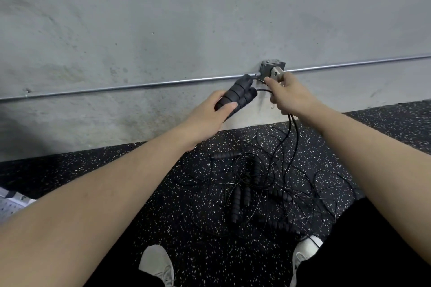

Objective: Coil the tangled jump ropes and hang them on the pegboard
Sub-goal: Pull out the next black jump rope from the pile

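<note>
In the middle of the frame, against the grey concrete wall (163,18), the left hand (207,114) grips a pair of black ridged foam handles (235,95), fingers and thumb curled round them so they point up and to the right. Just beside it the right hand (289,95) pinches the thin black cord (294,137), which runs from the handles to that hand and then drops from it toward the floor. Directly behind the right hand sits a metal junction box (268,66) on a conduit pipe (130,86) that crosses the wall from left to right; the fingers partly hide the box's face. Below, in the lower centre, the remaining jump ropes (256,193) lie in a tangled heap on the black speckled rubber floor (116,170), several foam handles crossed among loose loops of cord. Two white shoes (158,263) stand at the bottom edge, the right one touching the heap's cords. A perforated white board (9,205) shows at the lower left edge.
</note>
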### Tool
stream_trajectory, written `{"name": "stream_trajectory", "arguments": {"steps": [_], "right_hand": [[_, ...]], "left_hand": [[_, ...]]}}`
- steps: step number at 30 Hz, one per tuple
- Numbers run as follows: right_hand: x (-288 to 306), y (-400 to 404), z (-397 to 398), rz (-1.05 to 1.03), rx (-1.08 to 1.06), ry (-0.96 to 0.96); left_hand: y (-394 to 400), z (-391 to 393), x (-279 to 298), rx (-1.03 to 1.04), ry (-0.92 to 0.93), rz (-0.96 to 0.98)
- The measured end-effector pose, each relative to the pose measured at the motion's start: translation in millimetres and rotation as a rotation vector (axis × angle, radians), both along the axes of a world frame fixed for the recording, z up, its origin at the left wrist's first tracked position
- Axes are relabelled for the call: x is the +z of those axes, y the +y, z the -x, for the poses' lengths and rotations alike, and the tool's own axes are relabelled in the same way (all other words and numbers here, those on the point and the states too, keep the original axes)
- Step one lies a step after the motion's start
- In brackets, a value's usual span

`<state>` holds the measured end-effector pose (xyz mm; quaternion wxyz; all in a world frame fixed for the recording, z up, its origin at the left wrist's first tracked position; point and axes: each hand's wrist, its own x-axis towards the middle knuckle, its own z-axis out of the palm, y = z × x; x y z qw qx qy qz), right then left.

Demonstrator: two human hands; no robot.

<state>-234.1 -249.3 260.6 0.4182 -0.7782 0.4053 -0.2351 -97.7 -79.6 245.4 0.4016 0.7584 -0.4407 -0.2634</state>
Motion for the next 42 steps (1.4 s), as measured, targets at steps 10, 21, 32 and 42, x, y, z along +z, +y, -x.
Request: {"name": "stream_trajectory", "arguments": {"steps": [10, 21, 32, 42], "right_hand": [[0.8, 39.2, -26.1, -0.27, 0.32, -0.219], [-4.0, 76.2, -35.7, 0.11, 0.509, 0.083], [2.3, 49.8, -9.8, 0.079, 0.419, 0.141], [6.8, 39.8, 10.6, -0.108, 0.554, -0.029]], "left_hand": [[-20.4, -8.1, -2.0, 0.477, 0.57, 0.5], [-36.5, -16.4, 3.6, 0.588, 0.978, 0.51], [-24.2, -16.0, 4.3, 0.448, 0.791, 0.287], [-5.4, -10.0, 19.0, 0.144, 1.089, 0.206]]}}
